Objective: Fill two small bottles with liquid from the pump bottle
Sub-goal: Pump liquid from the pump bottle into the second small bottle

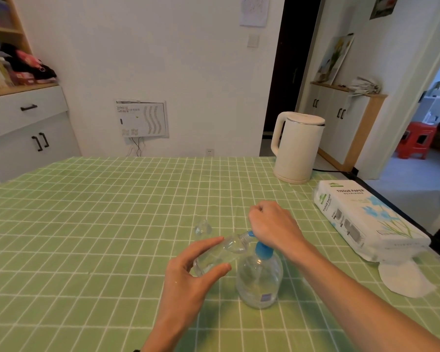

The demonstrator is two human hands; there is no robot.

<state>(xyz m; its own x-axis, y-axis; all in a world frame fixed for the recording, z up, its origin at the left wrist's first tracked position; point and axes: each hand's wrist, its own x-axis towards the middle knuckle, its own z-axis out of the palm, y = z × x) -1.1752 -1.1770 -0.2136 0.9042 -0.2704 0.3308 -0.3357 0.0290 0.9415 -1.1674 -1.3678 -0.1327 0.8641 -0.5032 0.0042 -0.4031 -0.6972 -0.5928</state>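
The left hand pinches a clear small bottle tilted on its side, long axis running up toward the blue spout of the pump bottle, mouth touching it. The right hand, loosely curled, presses the pump head just beyond. Below lies the green checked counter; a clear object, perhaps the second bottle, stands just past the left hand.

The left hand is held near the middle, thumb and fingers curled in a grasp, its forearm reaching in from the near edge. The right hand is set palm-down just beyond it, fingers bent under, its forearm stretched in from the near right.
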